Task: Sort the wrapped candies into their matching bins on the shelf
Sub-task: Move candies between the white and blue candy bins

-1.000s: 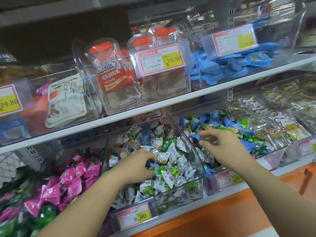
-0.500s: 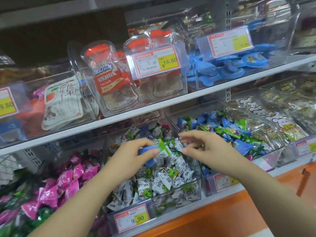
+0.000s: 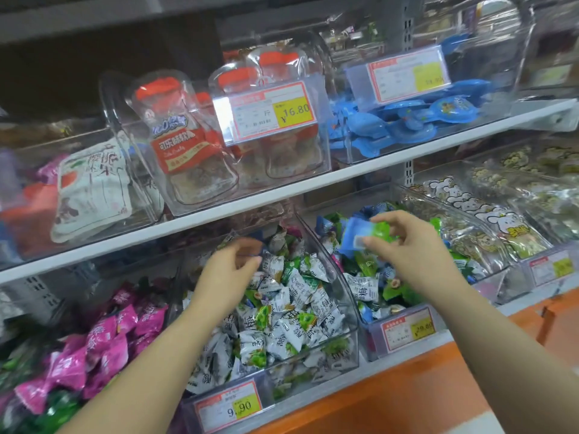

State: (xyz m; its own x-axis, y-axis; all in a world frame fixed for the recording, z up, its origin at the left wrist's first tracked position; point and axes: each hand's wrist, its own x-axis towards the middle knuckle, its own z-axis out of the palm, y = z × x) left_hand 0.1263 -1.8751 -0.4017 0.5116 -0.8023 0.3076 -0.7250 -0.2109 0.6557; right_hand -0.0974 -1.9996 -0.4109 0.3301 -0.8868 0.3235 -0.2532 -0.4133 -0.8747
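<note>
Blue-green candy (image 3: 360,234): passed from left hand (image 3: 230,270) (blurred, grip untellable) to right hand (image 3: 407,249), pinched, lengthwise left-right, directly above matching right bin (image 3: 374,332).

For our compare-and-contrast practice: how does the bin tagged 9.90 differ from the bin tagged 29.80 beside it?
The 9.90 bin holds mostly white-and-green candies; the 29.80 bin holds blue and green ones, plus some white. The left hand reaches into the 9.90 bin; the right hand pinches blue-and-green candies above the 29.80 bin. Both are clear plastic with red-and-yellow front tags.
</note>
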